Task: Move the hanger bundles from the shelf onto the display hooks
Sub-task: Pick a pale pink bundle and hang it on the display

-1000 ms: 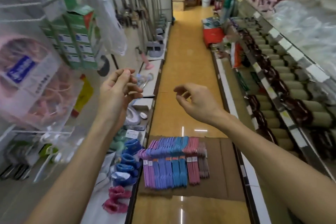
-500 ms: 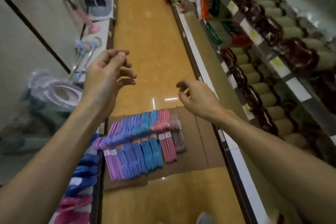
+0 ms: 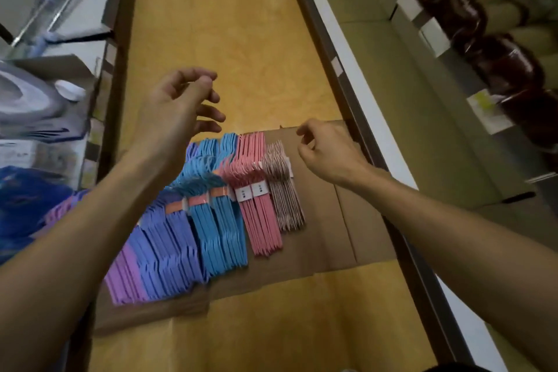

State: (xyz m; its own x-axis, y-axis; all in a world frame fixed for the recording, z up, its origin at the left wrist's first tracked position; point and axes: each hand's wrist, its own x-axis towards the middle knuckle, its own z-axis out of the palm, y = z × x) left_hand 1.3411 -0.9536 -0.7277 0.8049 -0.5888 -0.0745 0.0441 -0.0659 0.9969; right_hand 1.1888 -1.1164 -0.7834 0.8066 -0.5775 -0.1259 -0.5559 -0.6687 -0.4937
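- Both hands were over the hanger bundles [image 3: 229, 202]; neither held anything.
- Left hand [image 3: 178, 109] hung above the far left of the row, fingers loosely curled, thumb near the fingertips, nothing pinched.
- Right hand [image 3: 329, 151] was just right of the far end of the brown bundle [image 3: 283, 190], fingers relaxed and half curled, not touching it as far as I could tell.
- Bundles lay side by side on flattened cardboard [image 3: 338, 220] on the yellow aisle floor [image 3: 217, 24], not on a shelf; no display hooks in view.
- Colours left to right: purple [image 3: 129, 275], violet-blue, blue [image 3: 217, 229], pink [image 3: 259, 214], then the brown one.
- Each bundle: thin flat hangers stacked tight, with a paper or tape band [image 3: 252, 190] across the neck.
- Handling guess: hard plastic, light, stiff, smooth; the stack could fan or slip if taken by the loose ends.
- Best hold looked to be at the band, fingers wrapped round the whole stack.
- Shelves on both sides; dark brown glossy goods [image 3: 465, 12] on the right, blurred.
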